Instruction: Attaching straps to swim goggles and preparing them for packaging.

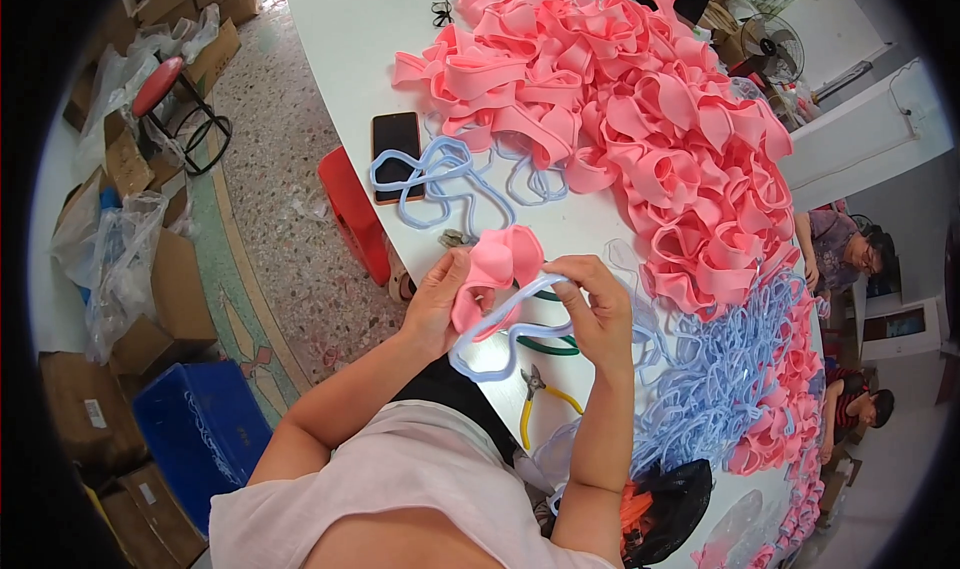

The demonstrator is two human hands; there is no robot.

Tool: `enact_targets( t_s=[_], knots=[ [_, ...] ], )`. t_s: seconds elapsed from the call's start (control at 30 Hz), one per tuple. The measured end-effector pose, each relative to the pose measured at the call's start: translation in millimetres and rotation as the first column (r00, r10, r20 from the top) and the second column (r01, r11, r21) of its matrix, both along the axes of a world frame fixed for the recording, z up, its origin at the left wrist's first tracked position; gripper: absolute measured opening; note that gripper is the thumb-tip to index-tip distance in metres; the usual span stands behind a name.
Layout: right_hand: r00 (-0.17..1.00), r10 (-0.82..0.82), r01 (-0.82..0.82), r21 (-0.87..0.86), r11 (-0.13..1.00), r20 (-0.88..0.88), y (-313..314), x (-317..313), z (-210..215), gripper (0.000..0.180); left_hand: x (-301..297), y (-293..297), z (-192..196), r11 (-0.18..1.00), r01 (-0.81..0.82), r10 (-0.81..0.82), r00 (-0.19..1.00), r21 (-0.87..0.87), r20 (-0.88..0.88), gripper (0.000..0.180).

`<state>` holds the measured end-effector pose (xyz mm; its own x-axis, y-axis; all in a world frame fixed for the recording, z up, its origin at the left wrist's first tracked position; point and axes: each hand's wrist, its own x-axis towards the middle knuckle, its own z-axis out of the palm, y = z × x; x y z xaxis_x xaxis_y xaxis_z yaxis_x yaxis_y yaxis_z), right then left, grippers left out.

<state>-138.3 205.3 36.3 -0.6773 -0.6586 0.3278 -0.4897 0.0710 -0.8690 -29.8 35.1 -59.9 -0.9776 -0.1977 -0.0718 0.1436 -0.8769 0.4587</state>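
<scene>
My left hand (438, 304) grips a folded pink rubbery band piece (500, 261) above the near edge of the white table (350, 29). My right hand (597, 309) pinches a pale blue thin frame (500, 344) that loops under the pink piece and touches it. Both pieces are held between my hands, just off the table. A big heap of the same pink pieces (640, 109) fills the table beyond. To the right lies a pile of pale blue frames (715, 379). A few loose blue frames (440, 174) lie near a phone.
A dark phone (397, 154) lies by the table edge, yellow-handled pliers (540, 399) and green-handled pliers (548, 346) under my hands. A red stool (352, 214), blue crate (200, 439) and cardboard boxes (150, 309) stand on the floor left. Two seated people (850, 259) are at right, a fan (775, 44) behind.
</scene>
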Motion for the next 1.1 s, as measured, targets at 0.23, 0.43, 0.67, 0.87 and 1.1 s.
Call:
enact_targets(
  t_s=[0.23,0.43,0.67,0.87,1.1],
  knots=[
    [0.993,0.111,-0.111,0.02,0.994,0.025,-6,-10,10,0.018,10,16,11,0.98,0.112,-0.101,0.992,-0.162,0.07,0.036],
    [0.822,-0.211,0.31,-0.104,0.945,0.529,2,-10,-10,0.021,22,19,5,0.953,0.188,-0.172,0.981,-0.238,0.084,0.059],
    [0.769,-0.216,0.224,0.063,0.973,0.601,29,33,-37,0.02,16,19,13,0.912,0.097,-0.056,0.992,-0.399,0.113,0.049],
    [0.802,-0.148,0.159,0.032,0.987,0.578,21,61,-70,0.022,7,21,-6,0.764,-0.032,-0.033,0.996,-0.644,-0.088,0.042],
    [0.793,-0.223,0.182,0.13,0.975,0.567,17,66,-87,0.018,31,17,-15,0.838,0.19,-0.159,0.982,-0.512,0.104,0.046]
  ],
)
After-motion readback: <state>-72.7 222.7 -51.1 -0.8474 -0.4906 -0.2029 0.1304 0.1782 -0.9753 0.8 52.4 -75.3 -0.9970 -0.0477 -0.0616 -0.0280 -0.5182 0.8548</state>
